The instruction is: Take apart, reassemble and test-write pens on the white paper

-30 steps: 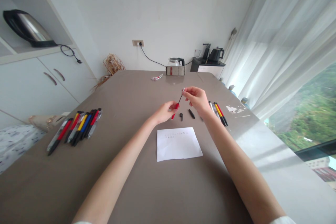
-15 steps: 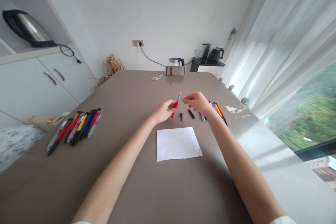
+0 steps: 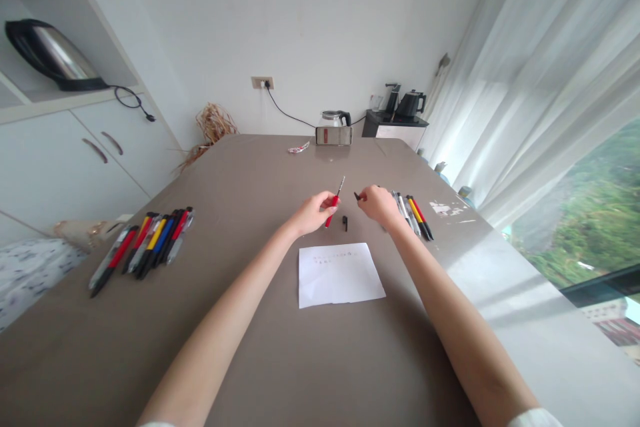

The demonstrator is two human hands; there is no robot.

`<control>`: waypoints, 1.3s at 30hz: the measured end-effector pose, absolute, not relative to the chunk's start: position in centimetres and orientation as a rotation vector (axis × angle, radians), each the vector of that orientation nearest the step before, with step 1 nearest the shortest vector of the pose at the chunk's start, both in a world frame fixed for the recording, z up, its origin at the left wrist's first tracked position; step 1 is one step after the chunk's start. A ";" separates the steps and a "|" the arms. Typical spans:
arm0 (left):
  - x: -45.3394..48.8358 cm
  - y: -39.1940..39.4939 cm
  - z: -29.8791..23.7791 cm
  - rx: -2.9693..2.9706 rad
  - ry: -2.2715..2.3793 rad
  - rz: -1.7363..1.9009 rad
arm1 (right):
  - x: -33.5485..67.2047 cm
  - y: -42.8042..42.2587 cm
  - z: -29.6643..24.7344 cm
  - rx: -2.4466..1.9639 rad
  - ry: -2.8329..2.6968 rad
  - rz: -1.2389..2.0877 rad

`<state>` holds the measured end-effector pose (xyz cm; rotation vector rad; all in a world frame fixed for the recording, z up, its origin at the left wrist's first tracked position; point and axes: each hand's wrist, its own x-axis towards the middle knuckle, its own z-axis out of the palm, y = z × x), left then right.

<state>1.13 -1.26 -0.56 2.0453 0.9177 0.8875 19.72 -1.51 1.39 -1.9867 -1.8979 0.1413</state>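
My left hand (image 3: pixel 317 212) is closed round a red pen barrel (image 3: pixel 331 211), tilted upright, with a thin refill (image 3: pixel 341 185) sticking out of its top. To its right my right hand (image 3: pixel 377 203) pinches a small black pen part (image 3: pixel 357 196), whose tip points left toward the refill; the rest is hidden in the fingers. A black pen cap or clip piece (image 3: pixel 345 223) lies on the table between the hands. Below them is a white sheet of paper (image 3: pixel 340 277) with a few faint lines of writing at its top.
Several pens (image 3: pixel 417 217) lie beside my right hand, and a larger row of pens (image 3: pixel 145 243) is at the left of the brown table (image 3: pixel 260 360). A phone (image 3: pixel 334 136) leans against a glass pot (image 3: pixel 332 117) at the far edge, near a crumpled wrapper (image 3: pixel 299 147).
My right hand has picked the black pen part up off the table and turned its tip toward the refill. The left hand with the red barrel has stayed nearly still.
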 end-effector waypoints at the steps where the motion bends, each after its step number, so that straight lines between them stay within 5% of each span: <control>1: 1.1 -1.2 -0.6 2.044 0.917 0.880 | 19.9 -1.5 1.9 -1.847 -1.820 0.175; 9: 1.3 -1.2 -0.8 2.031 0.900 0.863 | 19.0 -2.8 5.5 -1.098 -1.378 0.576; 39: 1.3 -1.2 -1.0 2.014 0.881 0.842 | 18.3 -3.3 5.6 -1.142 -1.402 0.641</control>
